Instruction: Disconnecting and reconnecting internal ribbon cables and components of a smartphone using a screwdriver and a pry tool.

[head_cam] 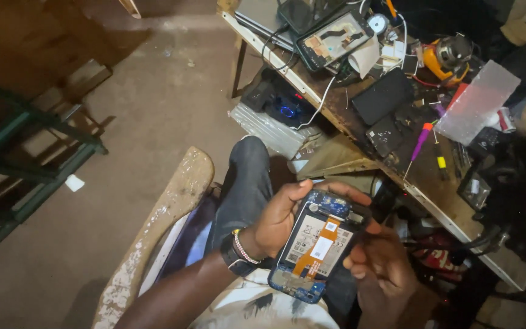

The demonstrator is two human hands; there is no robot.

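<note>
Opened phone [318,253], back cover off and orange flex cable exposed, held over the lap below the cluttered bench [433,189]: left hand [278,219] fingers closed around its upper edge, right hand [382,262] fingers gripping its right side.

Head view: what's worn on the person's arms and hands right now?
Both hands are bare, no gloves or sleeves in sight. The left hand has a black wristband and a pale beaded bracelet at the wrist. The right hand shows nothing worn; its wrist is in shadow.
</note>
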